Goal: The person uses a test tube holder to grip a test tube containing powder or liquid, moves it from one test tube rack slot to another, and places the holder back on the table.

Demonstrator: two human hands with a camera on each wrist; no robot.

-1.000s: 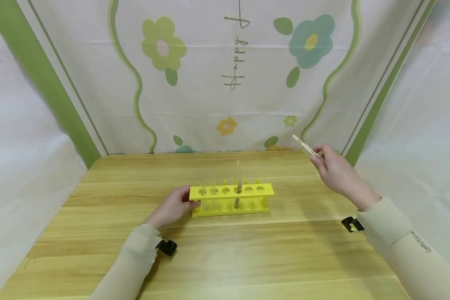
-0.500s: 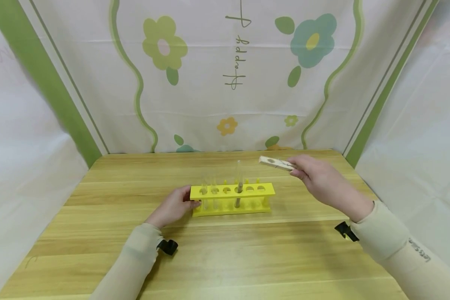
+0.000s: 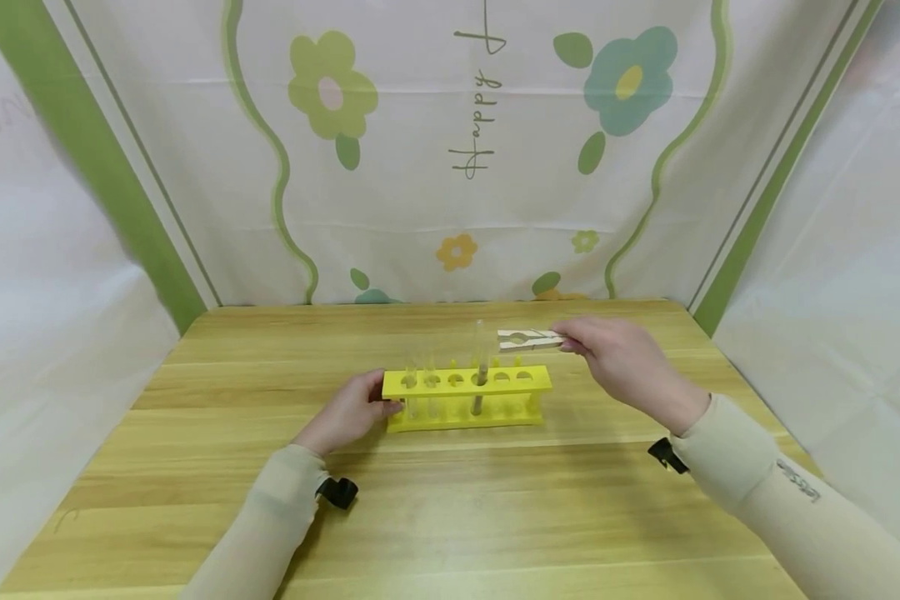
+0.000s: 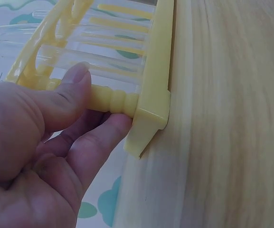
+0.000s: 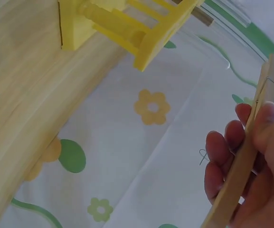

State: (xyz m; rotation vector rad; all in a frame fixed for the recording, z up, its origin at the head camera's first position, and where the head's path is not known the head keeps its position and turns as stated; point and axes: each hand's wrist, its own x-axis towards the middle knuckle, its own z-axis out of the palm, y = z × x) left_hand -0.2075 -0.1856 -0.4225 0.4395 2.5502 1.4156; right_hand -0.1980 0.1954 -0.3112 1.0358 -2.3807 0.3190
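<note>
My left hand [image 3: 348, 414] holds the left end of the yellow test tube rack [image 3: 537, 382]. In the left wrist view, thumb and fingers grip its end post [image 4: 122, 101] near the base. Two clear test tubes [image 3: 431, 379] stand in the rack's left part. Further right, a taller-standing test tube [image 3: 483, 367] has dark contents in its lower part. My right hand [image 3: 621, 360] grips a wooden test tube holder [image 3: 543, 340], its jaws pointing left, close to the upper part of that tube. In the right wrist view, the fingers wrap around the wooden handle [image 5: 236, 183].
The rack stands on a wood-grain table [image 3: 450, 508]. Behind rises a white curtain [image 3: 405, 183] with flower prints, and pale sheets hang at both sides. Small yellow pegs [image 3: 517, 361] stick up along the rack's rear.
My right hand has moved left and slightly down with the test tube holder, from right of the rack to beside the dark-filled tube. The holder has turned level. The left hand keeps its grip.
</note>
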